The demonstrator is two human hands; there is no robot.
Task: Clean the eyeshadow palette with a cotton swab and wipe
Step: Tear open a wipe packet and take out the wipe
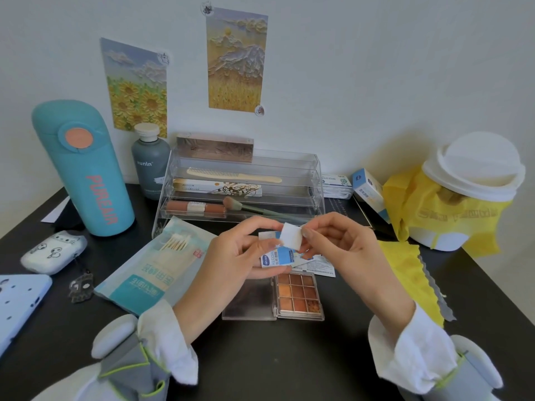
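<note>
Eyeshadow palette (299, 296) lies open on the desk (260, 357) near its front edge, below both hands. Left hand (240, 256) pinches a blue sachet (275, 256); right hand (338, 241) fingers pinch the white wipe (291, 240).

Palette (299, 296) lies open on surface (260, 357) at centre-front, w/ both hands above it. Swab pack (156, 264) to its left, flask (84, 169) further back-left. Organizer (240, 186) stands behind palette, bottle (150, 163) at its left. Bin (469, 192) back-right.
</note>
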